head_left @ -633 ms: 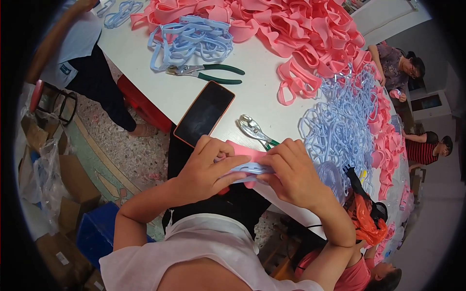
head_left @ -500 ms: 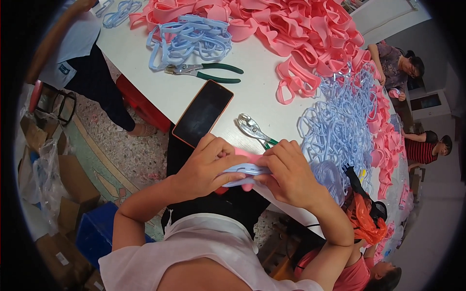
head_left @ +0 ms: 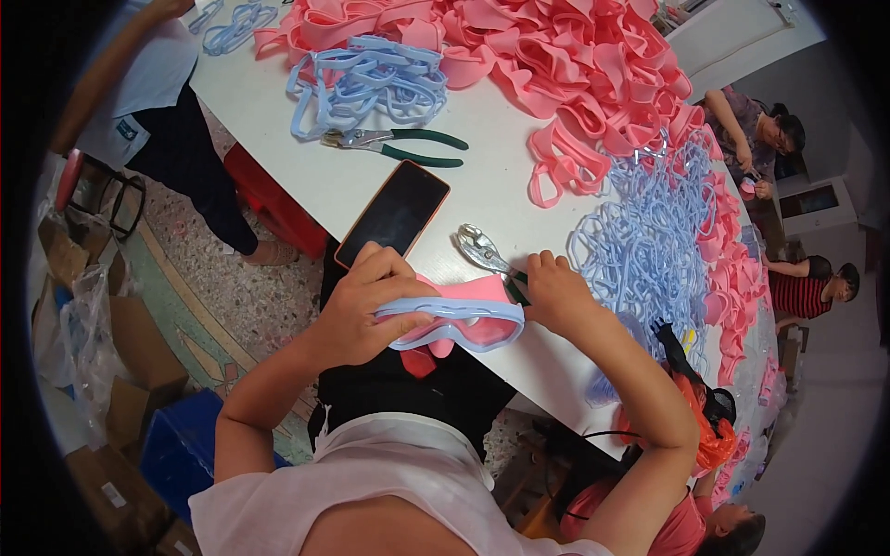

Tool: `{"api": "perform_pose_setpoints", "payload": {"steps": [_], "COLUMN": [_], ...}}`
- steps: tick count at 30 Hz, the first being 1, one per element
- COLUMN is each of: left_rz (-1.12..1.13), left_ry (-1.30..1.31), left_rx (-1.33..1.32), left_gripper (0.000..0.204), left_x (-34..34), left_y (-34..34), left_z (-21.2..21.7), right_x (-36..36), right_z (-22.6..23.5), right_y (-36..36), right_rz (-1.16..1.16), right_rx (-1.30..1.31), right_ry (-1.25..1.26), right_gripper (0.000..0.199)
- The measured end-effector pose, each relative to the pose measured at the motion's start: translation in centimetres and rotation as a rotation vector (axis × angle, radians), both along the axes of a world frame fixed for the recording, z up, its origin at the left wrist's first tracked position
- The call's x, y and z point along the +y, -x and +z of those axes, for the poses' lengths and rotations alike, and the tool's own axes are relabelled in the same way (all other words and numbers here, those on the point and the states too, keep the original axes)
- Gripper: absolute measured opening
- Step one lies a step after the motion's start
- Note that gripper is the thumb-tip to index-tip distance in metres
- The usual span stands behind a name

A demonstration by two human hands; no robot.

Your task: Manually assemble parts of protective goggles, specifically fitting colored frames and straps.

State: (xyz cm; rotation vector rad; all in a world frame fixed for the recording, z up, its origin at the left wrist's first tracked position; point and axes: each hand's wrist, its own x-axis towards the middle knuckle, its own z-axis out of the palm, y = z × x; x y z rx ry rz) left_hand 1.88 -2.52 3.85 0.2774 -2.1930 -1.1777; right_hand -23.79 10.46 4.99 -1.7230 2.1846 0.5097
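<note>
We hold the goggles, a pale-blue frame with soft pink material, on our side of the phone, around the near edge of the worktop. Our left hand pinches one end, thumb in front and fingers behind, probably so the rim faces us and the other end stays free to work on. Our right hand, to the right of the phone, has curled fingers at the green handles of the nearer pliers; we cannot tell whether they close on them. Those pliers lie just right of the phone, likely for easy reach. Beyond the phone lie a second pair of pliers and the heaped blue frames, seemingly set back to leave us working room.
</note>
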Motion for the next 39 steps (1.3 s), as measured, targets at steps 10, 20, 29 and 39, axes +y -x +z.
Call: {"api": "perform_pose_setpoints", "payload": {"steps": [10, 20, 29, 39], "left_rz": [0.041, 0.024, -0.028, -0.033], "left_ry": [0.081, 0.051, 0.132, 0.141], "left_rx": [0.037, 0.045, 0.074, 0.099], "left_gripper": [0.025, 0.025, 0.025, 0.028], "left_x": [-1.6, -2.2, -1.4, -1.1], "left_y": [-1.4, -1.5, -0.7, 0.3], "left_z": [0.1, 0.4, 0.5, -0.6], "right_x": [-2.4, 0.7, 0.8, 1.8], "right_z": [2.0, 9.1, 10.5, 8.2], "right_y": [0.0, -2.6, -2.2, -0.3], "right_rz": [-0.177, 0.236, 0.401, 0.422], "right_rx": [0.017, 0.004, 0.234, 0.276], "right_ry": [-0.188, 0.495, 0.392, 0.428], "right_gripper": [0.034, 0.030, 0.011, 0.009]}}
